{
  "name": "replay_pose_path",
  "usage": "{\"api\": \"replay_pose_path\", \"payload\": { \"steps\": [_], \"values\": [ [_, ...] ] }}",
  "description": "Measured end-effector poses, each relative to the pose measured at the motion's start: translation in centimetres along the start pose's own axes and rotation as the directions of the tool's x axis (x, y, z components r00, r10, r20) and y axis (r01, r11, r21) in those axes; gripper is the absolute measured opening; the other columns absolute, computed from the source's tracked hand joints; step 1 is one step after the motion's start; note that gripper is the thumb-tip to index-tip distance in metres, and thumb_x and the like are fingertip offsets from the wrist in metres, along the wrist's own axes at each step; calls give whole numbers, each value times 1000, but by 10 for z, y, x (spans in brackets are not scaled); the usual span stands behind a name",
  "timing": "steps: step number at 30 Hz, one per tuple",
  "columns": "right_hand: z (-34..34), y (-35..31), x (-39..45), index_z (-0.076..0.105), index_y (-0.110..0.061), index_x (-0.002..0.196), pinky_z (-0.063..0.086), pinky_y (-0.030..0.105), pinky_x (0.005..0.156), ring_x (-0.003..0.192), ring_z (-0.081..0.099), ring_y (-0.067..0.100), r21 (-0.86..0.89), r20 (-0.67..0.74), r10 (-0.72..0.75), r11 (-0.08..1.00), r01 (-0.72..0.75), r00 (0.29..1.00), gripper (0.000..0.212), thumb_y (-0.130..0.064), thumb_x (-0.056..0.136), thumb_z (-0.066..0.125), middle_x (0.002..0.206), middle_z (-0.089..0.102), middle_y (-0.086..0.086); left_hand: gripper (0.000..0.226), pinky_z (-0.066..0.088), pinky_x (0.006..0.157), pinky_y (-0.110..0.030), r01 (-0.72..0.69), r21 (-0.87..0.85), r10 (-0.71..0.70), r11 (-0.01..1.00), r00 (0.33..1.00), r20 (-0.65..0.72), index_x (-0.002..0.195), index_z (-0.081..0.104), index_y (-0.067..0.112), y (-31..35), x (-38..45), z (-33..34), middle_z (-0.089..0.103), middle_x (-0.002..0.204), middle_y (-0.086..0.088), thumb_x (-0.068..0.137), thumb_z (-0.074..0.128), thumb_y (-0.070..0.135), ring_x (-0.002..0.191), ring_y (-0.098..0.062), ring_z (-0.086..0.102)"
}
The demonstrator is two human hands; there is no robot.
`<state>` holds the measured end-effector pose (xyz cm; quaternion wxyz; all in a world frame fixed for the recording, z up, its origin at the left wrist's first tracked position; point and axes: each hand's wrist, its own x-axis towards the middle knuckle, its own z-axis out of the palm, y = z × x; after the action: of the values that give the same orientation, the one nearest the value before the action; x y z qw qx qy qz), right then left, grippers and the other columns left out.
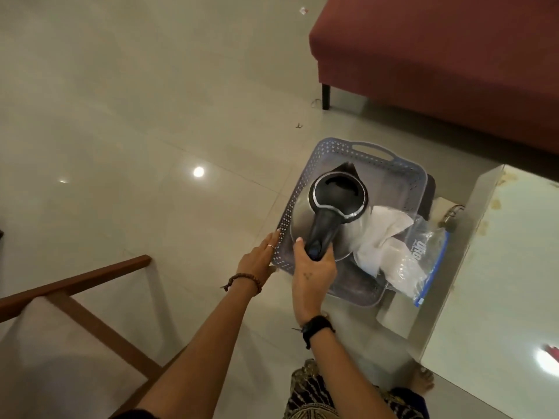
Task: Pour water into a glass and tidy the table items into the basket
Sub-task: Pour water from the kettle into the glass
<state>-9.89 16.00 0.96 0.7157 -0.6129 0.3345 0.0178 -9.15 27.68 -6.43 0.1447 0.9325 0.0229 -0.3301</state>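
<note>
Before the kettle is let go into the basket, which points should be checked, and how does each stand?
1. Right hand grips the kettle handle: ok.
2. Left hand rests flat against the basket wall, steadying it: ok.
3. Kettle is over the basket, inside its rim: ok.
4. Kettle base already resting on the bottom: cannot tell.
5. White cloth and plastic bag fully inside: not ok, they hang over the rim.

kettle (pixel 320 234): brushed metal, black plastic lid | basket (pixel 390 167): perforated plastic | floor (pixel 121 131): glossy tile
</note>
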Motion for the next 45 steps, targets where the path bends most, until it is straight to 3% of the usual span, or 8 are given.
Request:
{"api": "replay_pose_path", "payload": {
  "steps": [4, 8, 12, 19, 30, 41, 43, 45],
  "values": [
    [-25, -33, 3, 59, -28, 71, 46, 14, 49, 51, 52, 0, -1, -36, -39, 999, 39, 999, 13, -18, 76, 65, 53, 58, -16, 81, 29, 112, -37, 19, -43, -26, 999, 985, -173, 145, 9, 11, 15, -11, -3, 13, 155, -13, 83, 61, 14, 138, -28, 27],
    [-80, -68, -15, 56, -25, 65, 44, 33, 47, 50, 47, 23, -22, 37, -12, 1000, 13, 999, 10, -26, 70, 64, 52, 51, 0, 68, 28, 113, -43, -64, -282, -52, 957, 921, -385, 140, 26, 4, 58, -33, -12, 31, 147, -20, 82, 61, 9, 135, -33, 31],
    [-174, -112, -32, 57, -23, 64, 41, 23, 43, 49, 46, 18, -82, 51, -124, 988, 128, 991, 11, -32, 67, 63, 53, 51, 7, 71, 27, 114, -43, -162, -346, -16, 924, 888, -460, 142, 24, 7, 128, -66, -2, 29, 149, -16, 83, 63, 10, 138, -29, 27],
    [-379, -173, -46, 49, -24, 53, 40, 22, 43, 45, 44, 18, -226, 56, -244, 941, 251, 968, 20, -26, 68, 63, 48, 48, 10, 81, 29, 112, -45, -307, -327, 178, 894, 912, -369, 141, 24, 6, 293, -106, 72, 31, 148, -17, 75, 71, 4, 137, -31, 30],
    [-661, -179, -47, 54, -11, 57, 44, 23, 41, 41, 44, 16, -343, -229, -123, 938, 38, 966, 22, -22, 70, 68, 46, 49, 6, 79, 28, 107, -27, -461, -303, 473, 834, 880, -36, 142, 23, 11, 555, -132, 231, 37, 146, -11, 78, 69, 13, 130, -25, 39],
    [-753, -109, -29, 57, -13, 57, 46, 27, 38, 37, 46, 12, -377, -356, 60, 904, -202, 933, 21, -30, 66, 66, 40, 51, -1, 96, 12, 118, -43, -529, -345, 594, 776, 796, 116, 143, 19, 9, 646, -74, 320, 28, 150, -6, 67, 78, 16, 139, -12, 18],
    [-754, -101, -27, 57, -12, 58, 47, 27, 39, 39, 47, 14, -356, -357, 107, 903, -241, 928, 22, -30, 65, 65, 41, 50, -1, 88, 10, 118, -30, -543, -443, 643, 713, 759, 103, 140, 17, 22, 651, -76, 327, 28, 145, 15, 71, 71, 22, 132, 11, 16],
    [-752, -95, -27, 58, -14, 57, 49, 30, 41, 39, 49, 15, -349, -354, 139, 898, -268, 925, 21, -33, 63, 64, 42, 52, 1, 73, 9, 116, -21, -476, -525, 626, 706, 766, 147, 141, 23, 22, 661, -77, 334, 27, 148, 11, 78, 58, 35, 138, 2, 20]
  ]
}}
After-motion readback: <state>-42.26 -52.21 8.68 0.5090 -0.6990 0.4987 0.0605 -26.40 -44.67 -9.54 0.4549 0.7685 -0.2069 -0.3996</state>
